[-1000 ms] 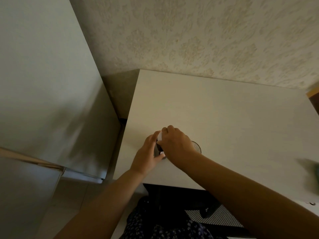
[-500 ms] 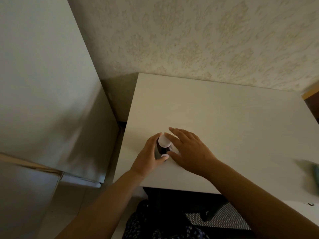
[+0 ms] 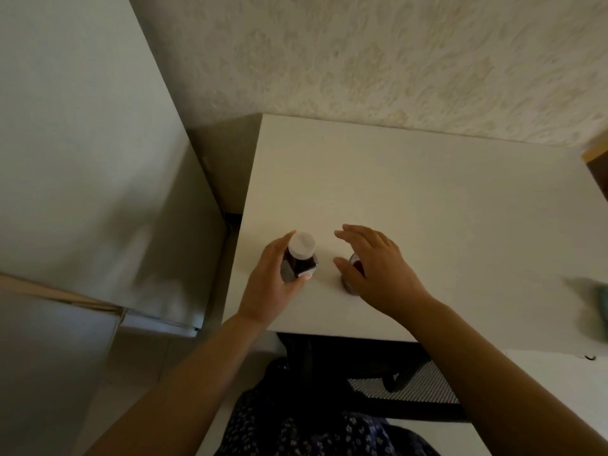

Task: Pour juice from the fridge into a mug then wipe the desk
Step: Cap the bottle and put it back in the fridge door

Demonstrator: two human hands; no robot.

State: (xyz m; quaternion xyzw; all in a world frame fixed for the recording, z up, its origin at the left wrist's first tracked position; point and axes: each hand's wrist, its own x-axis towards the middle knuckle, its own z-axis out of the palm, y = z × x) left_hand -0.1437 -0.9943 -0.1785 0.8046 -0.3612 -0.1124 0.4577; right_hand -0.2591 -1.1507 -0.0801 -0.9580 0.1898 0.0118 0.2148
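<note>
Capped juice bottle [image 3: 300, 258] being held upright at the bench's [image 3: 427, 209] near-left edge.
It is being clamped around its smooth, likely slippery body by the left hand [image 3: 278, 278]; the right hand [image 3: 375, 268] is hovering spread over the filled mug [image 3: 353, 266].

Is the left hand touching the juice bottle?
Touching. The head view shows the left hand wrapped around the bottle, thumb and fingers pressed on its sides.

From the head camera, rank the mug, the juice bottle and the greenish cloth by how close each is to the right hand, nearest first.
Measured from the right hand:
1. Mug: right under the palm, dark juice showing inside.
2. Juice bottle: to the left, white cap on, held by the left hand.
3. Greenish cloth: blurred, at the desk's far right edge.
</note>
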